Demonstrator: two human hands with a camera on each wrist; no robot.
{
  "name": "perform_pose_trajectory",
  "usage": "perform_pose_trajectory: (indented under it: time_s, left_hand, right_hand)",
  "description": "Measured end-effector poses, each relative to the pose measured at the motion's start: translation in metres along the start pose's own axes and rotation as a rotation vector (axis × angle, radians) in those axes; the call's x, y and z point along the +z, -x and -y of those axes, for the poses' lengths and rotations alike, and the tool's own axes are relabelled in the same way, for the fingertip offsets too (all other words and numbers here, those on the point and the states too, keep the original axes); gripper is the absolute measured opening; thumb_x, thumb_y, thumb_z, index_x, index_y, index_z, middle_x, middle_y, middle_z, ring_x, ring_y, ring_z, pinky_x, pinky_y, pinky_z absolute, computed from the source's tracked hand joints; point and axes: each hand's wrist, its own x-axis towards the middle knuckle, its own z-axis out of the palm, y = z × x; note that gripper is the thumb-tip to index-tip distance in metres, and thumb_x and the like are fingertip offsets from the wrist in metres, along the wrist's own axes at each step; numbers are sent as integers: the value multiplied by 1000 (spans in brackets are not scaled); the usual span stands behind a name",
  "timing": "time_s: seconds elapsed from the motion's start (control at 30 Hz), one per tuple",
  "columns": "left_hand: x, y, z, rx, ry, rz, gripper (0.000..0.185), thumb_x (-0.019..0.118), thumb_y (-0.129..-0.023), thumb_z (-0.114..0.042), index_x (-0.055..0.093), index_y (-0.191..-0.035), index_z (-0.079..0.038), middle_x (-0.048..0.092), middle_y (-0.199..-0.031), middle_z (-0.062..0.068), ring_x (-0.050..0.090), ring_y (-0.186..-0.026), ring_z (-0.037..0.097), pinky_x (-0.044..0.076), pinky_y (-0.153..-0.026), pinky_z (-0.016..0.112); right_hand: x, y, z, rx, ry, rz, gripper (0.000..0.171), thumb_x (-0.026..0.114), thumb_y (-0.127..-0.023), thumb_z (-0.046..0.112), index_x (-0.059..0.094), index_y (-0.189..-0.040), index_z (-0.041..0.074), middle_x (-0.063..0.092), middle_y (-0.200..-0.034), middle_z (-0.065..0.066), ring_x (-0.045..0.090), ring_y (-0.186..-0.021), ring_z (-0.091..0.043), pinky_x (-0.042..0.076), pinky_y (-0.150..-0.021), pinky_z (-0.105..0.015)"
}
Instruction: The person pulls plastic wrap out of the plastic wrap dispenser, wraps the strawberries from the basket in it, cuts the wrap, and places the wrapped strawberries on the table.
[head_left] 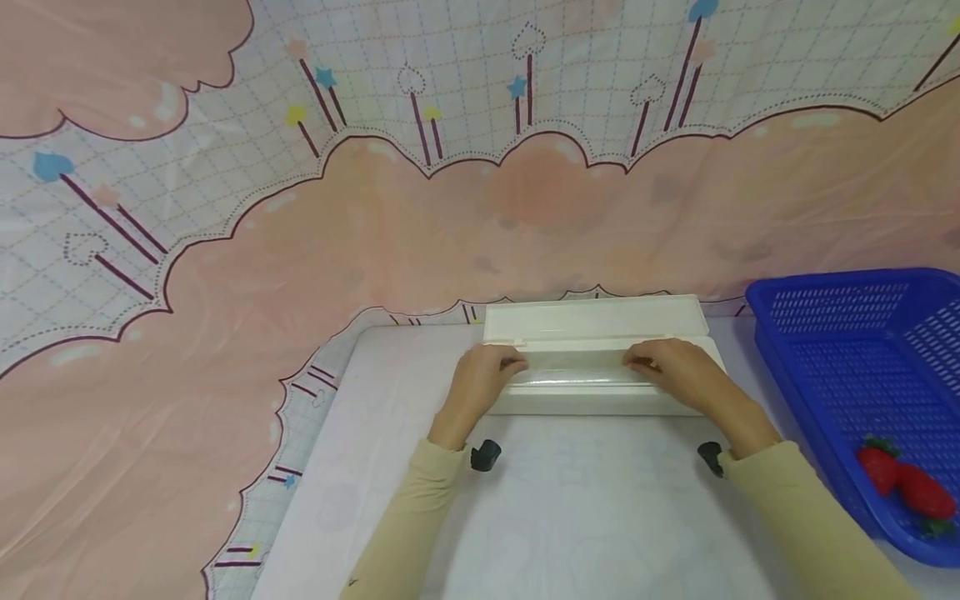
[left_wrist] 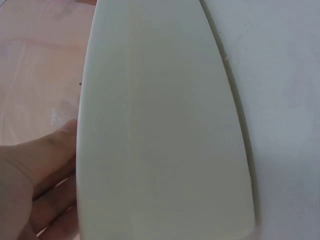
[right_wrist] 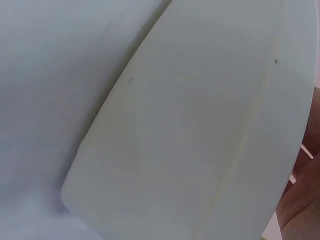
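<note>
White table (head_left: 375,467) against a pink-and-grid patterned cloth backdrop (head_left: 525,208) with star and heart prints; even, soft lighting.

Both arms, in beige sleeves, reached forward side by side. The left hand (head_left: 482,379) and right hand (head_left: 678,372) lay palm down, well apart, fingers curled loosely forward, thumbs pointing inward.

One long white box (head_left: 592,358) lies open under two hands. One blue basket (head_left: 862,367) holds two strawberries (head_left: 903,483).
</note>
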Motion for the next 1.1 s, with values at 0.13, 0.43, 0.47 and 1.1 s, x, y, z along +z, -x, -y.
perform_pose_trajectory:
  time_s: [0.13,0.43,0.47,1.1]
  left_hand:
    - [0,3,5,6,60,-52,11,75,-88,-21,80,-92,-12,77,-88,0,70,-78,13,56,-73,29]
    - [-1,7,11,15,155,-90,12,74,-88,-18,79,-93,-8,77,-90,2,72,-80,13,58,-73,26]
    - [-1,7,11,14,167,-91,12,74,-88,-17,79,-93,-8,77,-90,3,72,-80,13,58,-74,26]
    - [-5,11,20,18,292,-128,10,71,-91,-13,76,-94,-5,76,-87,6,72,-78,15,58,-73,26]
  right_hand:
    - [-3,3,-2,-4,15,-7,16,71,-89,4,74,-104,8,75,-97,-7,70,-89,-26,56,-79,-47]
    - [-10,10,-12,46,55,-10,13,71,-88,3,75,-101,4,74,-97,-10,69,-92,-29,54,-84,-50]
    - [-10,11,-13,55,60,-11,13,71,-89,3,75,-101,4,74,-97,-11,69,-92,-30,54,-85,-50]
    - [-12,17,-19,-42,78,-66,12,67,-89,-2,74,-98,1,68,-93,-10,61,-93,-31,52,-84,-50]
